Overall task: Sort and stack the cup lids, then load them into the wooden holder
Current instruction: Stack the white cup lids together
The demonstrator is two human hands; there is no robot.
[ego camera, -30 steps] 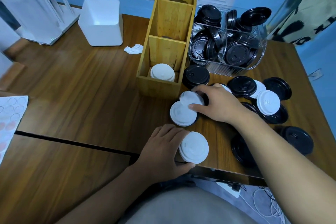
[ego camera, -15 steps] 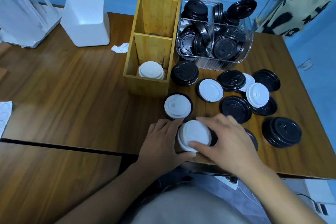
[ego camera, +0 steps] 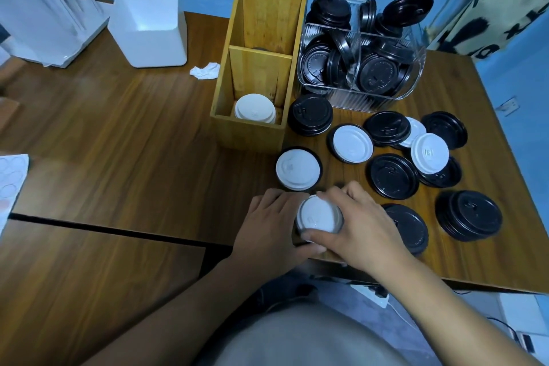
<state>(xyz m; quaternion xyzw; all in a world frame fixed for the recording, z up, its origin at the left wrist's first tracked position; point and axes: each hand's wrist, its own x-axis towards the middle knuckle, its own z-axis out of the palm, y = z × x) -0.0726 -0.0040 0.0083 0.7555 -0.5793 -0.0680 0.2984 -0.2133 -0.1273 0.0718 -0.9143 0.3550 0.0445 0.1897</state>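
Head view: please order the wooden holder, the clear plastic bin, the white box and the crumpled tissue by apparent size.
1. wooden holder
2. clear plastic bin, not far behind
3. white box
4. crumpled tissue

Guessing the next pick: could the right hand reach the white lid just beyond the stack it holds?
Probably yes: the white lid lies uncovered just beyond the right hand, nothing between, though that hand must first release the white stack.

Head view, steeply downward, seemingly close.

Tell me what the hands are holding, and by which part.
The left hand and right hand together grip a white lid stack by its sides.
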